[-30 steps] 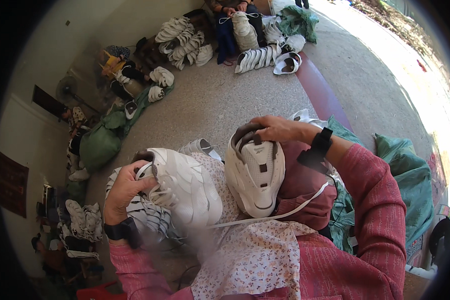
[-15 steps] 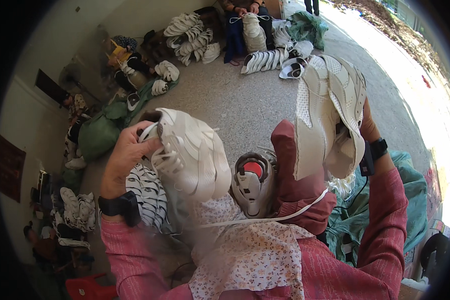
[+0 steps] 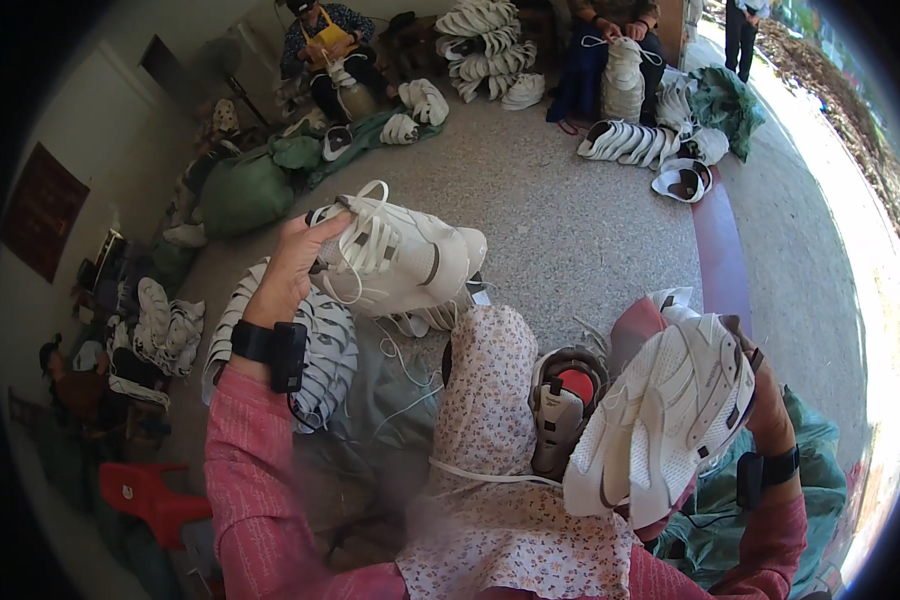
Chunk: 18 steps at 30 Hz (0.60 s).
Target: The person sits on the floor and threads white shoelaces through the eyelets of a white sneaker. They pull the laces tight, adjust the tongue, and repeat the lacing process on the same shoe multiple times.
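My left hand [image 3: 292,262] grips a white laced sneaker [image 3: 410,255] by its heel end and holds it out over the floor, toe to the right. Over my lap my right hand [image 3: 765,400] grips a second white sneaker [image 3: 660,420], its mesh side toward me. Between my knees a third shoe [image 3: 562,405] lies with a red insole showing. A white lace [image 3: 490,476] trails across the floral cloth [image 3: 490,400] on my lap. Both wrists wear black bands.
A row of white shoes [image 3: 315,350] lies under my left forearm. More shoe piles [image 3: 635,140] and green sacks [image 3: 245,190] ring the speckled floor. Other people [image 3: 325,45] sit at the far side. A red stool [image 3: 145,495] stands at lower left.
My right hand has swung its sneaker from high on the right down to my lap. My left hand has moved its sneaker up and outward. The view has tilted up toward the room.
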Tool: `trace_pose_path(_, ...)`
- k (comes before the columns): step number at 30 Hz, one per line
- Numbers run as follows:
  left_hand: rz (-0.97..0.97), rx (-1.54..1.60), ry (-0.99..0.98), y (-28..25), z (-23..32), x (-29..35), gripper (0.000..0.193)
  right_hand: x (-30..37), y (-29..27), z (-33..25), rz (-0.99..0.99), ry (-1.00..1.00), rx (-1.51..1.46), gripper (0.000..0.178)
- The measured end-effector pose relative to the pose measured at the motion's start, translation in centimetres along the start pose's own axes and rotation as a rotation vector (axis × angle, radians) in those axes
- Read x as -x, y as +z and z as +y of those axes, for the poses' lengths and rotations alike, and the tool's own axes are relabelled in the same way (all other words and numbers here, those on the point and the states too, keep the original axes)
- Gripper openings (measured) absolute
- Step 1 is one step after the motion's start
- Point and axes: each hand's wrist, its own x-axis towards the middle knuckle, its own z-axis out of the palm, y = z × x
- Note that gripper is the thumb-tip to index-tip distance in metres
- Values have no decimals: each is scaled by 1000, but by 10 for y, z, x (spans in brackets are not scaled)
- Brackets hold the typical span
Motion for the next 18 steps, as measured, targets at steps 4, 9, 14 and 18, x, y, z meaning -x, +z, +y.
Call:
trace_pose_path(4,-13,87,43,14,-13,-15,29,-17,13,-25,-77,334,-315,46)
trace_pose_path(9,-273,226,98,52,-21,-29,40,-56,32,-53,-459,361,-164,47)
trace_pose_path(14,-448,226,110,95,-21,-20,44,-95,31,-39,-586,190,203,48)
trace_pose_path(18,-604,168,91,102,-10,-3,42,-115,17,-25,-696,330,-284,58)
